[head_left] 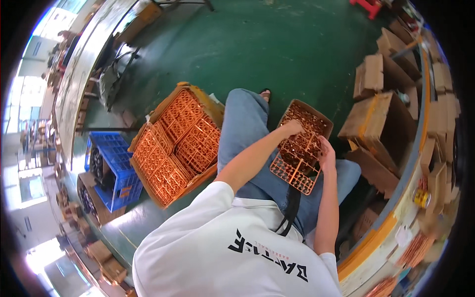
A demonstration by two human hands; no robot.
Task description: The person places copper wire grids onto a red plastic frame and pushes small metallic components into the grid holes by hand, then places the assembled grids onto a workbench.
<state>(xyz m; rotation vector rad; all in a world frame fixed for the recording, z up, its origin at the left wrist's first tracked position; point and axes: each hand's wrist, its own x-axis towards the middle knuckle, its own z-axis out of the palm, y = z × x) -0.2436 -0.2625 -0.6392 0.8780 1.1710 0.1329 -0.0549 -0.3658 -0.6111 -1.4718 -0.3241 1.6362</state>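
A copper-orange lattice frame point(293, 174) is held tilted above my lap, over the near part of a cardboard box point(321, 119). The box holds many small loose copper-coloured pieces point(297, 148). My right hand point(326, 154) grips the right edge of the frame, thumb and fingers closed on it. Over the far part of the box is my left hand point(293, 127), its fingers curled together and pointing down among the pieces. What those fingers pinch is too small to make out.
Left of my leg a big carton point(173, 195) is packed with stacked orange lattice frames point(168, 143). Beyond it stands a blue crate point(123, 173). Several cardboard boxes point(378, 123) crowd the right, beside a workbench edge point(396, 218). A long table point(81, 64) is at far left.
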